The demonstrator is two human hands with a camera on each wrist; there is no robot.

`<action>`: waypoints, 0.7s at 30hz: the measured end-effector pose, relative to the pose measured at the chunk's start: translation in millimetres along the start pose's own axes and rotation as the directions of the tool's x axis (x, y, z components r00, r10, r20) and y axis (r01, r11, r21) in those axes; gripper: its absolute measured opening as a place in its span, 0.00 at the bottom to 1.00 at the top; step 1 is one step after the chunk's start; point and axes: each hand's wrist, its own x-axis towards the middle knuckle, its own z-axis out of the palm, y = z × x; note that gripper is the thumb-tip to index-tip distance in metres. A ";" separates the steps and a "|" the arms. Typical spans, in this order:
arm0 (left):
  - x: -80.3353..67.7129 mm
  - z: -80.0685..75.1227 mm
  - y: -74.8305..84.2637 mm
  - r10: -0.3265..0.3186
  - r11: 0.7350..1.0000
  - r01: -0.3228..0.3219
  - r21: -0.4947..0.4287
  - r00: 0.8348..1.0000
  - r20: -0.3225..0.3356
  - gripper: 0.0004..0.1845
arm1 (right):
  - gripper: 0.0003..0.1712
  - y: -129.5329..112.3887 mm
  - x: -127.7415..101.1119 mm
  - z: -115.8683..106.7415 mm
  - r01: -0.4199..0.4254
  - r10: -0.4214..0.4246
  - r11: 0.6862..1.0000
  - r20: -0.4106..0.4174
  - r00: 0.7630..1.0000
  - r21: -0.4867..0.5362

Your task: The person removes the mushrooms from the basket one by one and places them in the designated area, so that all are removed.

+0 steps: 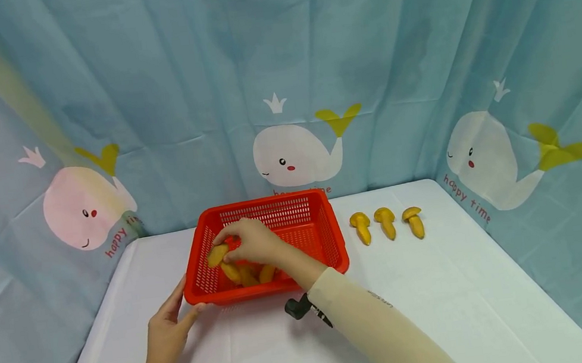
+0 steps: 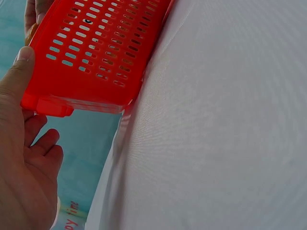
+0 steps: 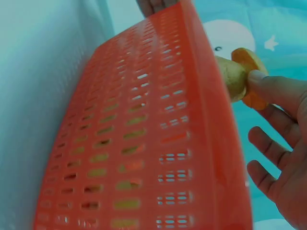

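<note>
A red plastic basket [image 1: 223,297] with slotted walls stands on the white-covered table. My right hand [image 1: 255,242] is over its left part and pinches a yellow mushroom [image 3: 232,79] by the cap between thumb and fingers, stem pointing down into the basket. Under it, several more yellow mushrooms [image 1: 248,277] lie along the basket's front side, partly hidden by the rim and my forearm. At the front left corner, my left hand [image 1: 167,333] grips the basket rim, thumb [image 2: 23,62] against the outside and the other fingers round the corner.
Three yellow mushrooms [image 1: 385,222] lie in a row on the table [image 1: 445,307], right of the basket, caps toward the back. A blue curtain [image 1: 195,96] printed with white whales hangs behind and along both sides of the table.
</note>
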 end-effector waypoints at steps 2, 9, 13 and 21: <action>-0.3 -0.1 -0.8 -0.010 1.000 0.010 0.014 1.000 -0.005 0.39 | 0.18 0.8 -4.0 -5.2 0.009 -0.009 1.000 -0.012 1.000 -0.002; -2.1 -0.1 -1.7 -0.052 0.996 0.052 0.075 0.999 -0.005 0.40 | 0.18 7.5 -21.2 -29.2 0.035 -0.034 0.999 -0.044 0.998 0.019; -2.6 -1.6 0.0 -0.031 0.998 0.031 0.058 1.000 0.000 0.40 | 0.17 9.1 -32.1 -44.0 0.066 -0.062 0.997 -0.078 0.995 0.049; -2.8 -2.2 3.6 -0.009 0.999 0.009 0.053 1.000 0.000 0.42 | 0.18 21.8 -61.0 -70.6 0.072 -0.062 0.995 -0.154 0.986 0.062</action>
